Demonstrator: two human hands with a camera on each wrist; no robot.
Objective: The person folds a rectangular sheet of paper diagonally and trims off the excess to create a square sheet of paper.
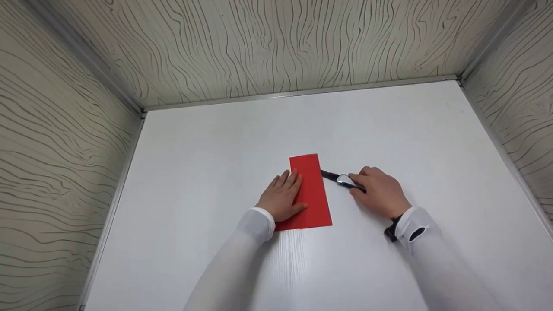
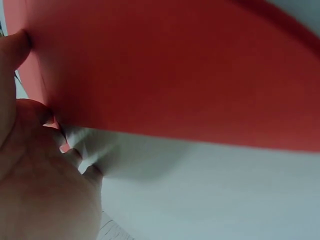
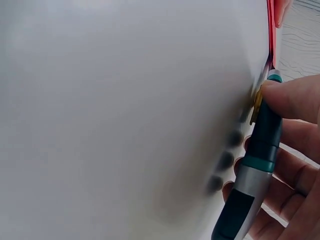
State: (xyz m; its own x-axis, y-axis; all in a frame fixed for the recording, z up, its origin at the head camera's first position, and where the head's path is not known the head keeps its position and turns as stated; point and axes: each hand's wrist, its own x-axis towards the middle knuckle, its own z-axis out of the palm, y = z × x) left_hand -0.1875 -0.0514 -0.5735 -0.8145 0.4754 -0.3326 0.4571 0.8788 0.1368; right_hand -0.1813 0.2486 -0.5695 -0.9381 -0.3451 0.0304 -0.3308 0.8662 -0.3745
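A red sheet of paper (image 1: 314,194) lies on the white tabletop, with my left hand (image 1: 281,196) spread over its left side. In the left wrist view, the thumb and some fingertips touch the paper (image 2: 165,75), while other fingertips reach past its edge. My right hand (image 1: 382,192) grips what looks like a utility knife (image 1: 344,179), dark with silver and teal parts. Its front end meets the paper's right edge; the blade itself is hard to make out. In the right wrist view, the thumb lies along the knife (image 3: 265,135) near a yellowish slider, with the other fingers curled behind.
The white table (image 1: 207,172) has a metal edge strip (image 1: 259,98) along its back. Wood-grain panels (image 1: 276,47) rise behind it and on both sides. A dark band (image 1: 392,231) circles the right wrist over the white sleeve's end.
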